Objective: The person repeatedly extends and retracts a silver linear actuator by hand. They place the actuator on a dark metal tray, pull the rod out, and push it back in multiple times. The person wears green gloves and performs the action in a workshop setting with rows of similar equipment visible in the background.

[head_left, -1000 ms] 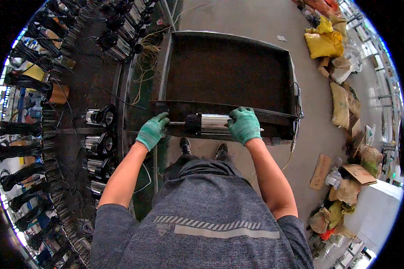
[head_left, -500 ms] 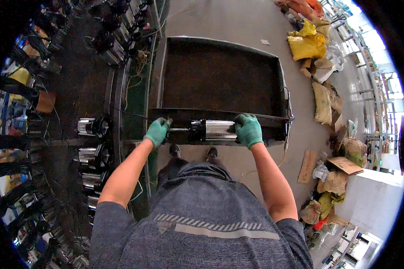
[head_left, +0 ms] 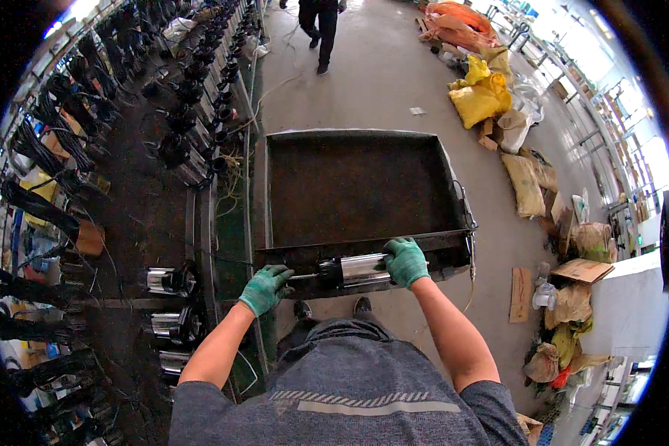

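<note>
- Lying crosswise in front of the wearer in the head view, the silver pump motor (head_left: 363, 269) is along the near edge of the shallow metal tray (head_left: 353, 133), over the dark ledge (head_left: 444, 260) there; whether it rests on that ledge or is held just above it, I cannot tell.
- Its long axis runs left to right, almost parallel to the tray's near edge, with the right end tipped slightly away from the body.
- The thin shaft (head_left: 303, 276) points left, out of the motor's black end (head_left: 329, 273), toward the tray's near left corner.
- The left hand (head_left: 266, 288), in a green glove, is at that corner, its grip apparently closed about the tip of the shaft; how firmly, the view does not show.
- The right hand (head_left: 406, 263), gloved alike, has its grip clasped over the far end of the silver casing, short of the tray's near right corner.
- So the motor lies between both grips: to the right of the left one, to the left of the right one. The right hand is nearer the bulky casing; only the bare shaft separates the left hand from the black end.
- Similar motors (head_left: 169, 281) lie along the right edge of the dark counter (head_left: 134, 223), left of the tray.
</note>
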Demonstrator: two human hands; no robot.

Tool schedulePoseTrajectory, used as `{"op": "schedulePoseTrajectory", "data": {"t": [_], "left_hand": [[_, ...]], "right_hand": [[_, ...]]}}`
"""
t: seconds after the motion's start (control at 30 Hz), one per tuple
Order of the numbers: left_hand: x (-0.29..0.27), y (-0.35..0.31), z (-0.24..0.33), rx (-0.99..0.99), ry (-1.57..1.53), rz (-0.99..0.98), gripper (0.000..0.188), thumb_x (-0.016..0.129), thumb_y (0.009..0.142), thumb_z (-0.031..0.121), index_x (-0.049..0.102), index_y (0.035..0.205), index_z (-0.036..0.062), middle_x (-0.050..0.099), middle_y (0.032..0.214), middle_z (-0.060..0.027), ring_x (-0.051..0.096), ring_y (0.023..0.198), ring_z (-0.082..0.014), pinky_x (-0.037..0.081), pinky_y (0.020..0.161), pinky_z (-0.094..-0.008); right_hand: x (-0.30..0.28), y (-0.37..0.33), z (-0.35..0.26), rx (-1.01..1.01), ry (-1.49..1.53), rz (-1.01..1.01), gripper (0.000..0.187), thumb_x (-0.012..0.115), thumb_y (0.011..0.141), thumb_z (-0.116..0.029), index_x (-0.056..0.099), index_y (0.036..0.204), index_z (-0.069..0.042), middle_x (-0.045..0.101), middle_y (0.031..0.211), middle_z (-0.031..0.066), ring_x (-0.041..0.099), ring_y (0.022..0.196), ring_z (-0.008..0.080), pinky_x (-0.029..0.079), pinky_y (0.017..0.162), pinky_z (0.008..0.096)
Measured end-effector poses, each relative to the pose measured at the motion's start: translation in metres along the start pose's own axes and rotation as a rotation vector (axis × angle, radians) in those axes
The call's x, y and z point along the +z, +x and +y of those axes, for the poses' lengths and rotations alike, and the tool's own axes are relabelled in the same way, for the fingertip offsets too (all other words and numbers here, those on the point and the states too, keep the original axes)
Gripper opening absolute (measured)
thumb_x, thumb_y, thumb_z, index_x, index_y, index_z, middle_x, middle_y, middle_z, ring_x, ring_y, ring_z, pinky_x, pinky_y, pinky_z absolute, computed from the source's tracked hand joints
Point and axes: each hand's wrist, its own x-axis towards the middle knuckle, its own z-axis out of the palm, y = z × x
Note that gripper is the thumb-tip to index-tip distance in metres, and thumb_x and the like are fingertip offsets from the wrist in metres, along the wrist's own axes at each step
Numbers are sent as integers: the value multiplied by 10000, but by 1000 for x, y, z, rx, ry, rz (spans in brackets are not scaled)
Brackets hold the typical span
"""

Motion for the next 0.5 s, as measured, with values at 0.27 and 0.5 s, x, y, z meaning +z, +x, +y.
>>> {"op": "schedulePoseTrajectory", "data": {"t": [0.27,0.5], "left_hand": [[17,28,5,-1151,-1149,-112,403,594,1037,443,714,1137,71,699,951,-61,663,897,-171,543,681,-419],[8,-4,14,-162,-192,123,372,760,888,171,697,1249,109,715,1131,-116,672,1060,-307,527,965,-407]], "right_hand": [[-2,-1,0,6,8,2,223,703,783,-204,732,965,-78,704,1056,144,606,1084,401,494,970,469],[-9,-3,-11,-21,23,25,237,744,758,-226,736,943,-79,714,1029,128,614,1060,382,497,952,466]]}}
